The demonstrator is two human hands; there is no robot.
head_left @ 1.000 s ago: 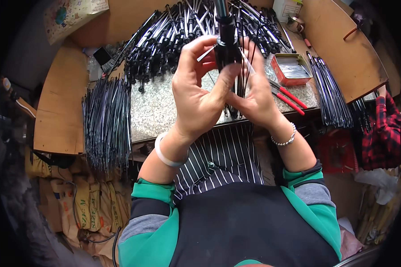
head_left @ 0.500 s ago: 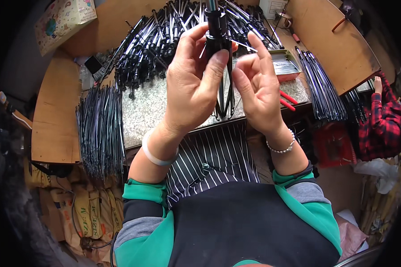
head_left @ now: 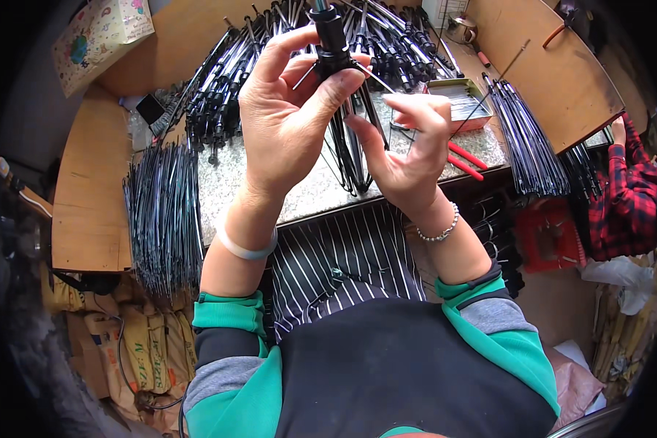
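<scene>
My left hand (head_left: 292,124) is wrapped round the black hub of an umbrella frame (head_left: 332,36), held upright over the table, its thumb pressed on the front. Folded dark ribs hang below the hub, and short pale struts stick out on both sides. Just right of it, my right hand (head_left: 415,139) is curled, with its thumb tip close to the ribs. A thin dark umbrella rib (head_left: 505,69) slants up and right from behind the right hand's fingers and seems gripped in them; the exact hold is hidden.
Many umbrella frames (head_left: 230,95) are piled at the back. Bundles of thin ribs stand left (head_left: 164,212) and right (head_left: 525,139). A box of thin metal pieces (head_left: 466,102) and red-handled pliers (head_left: 466,162) lie on the right. Another person's checked sleeve (head_left: 624,186) shows far right.
Both hands and the umbrella frame have shifted slightly left. My right hand has curled from spread fingers, and a long rib now sticks out to the upper right.
</scene>
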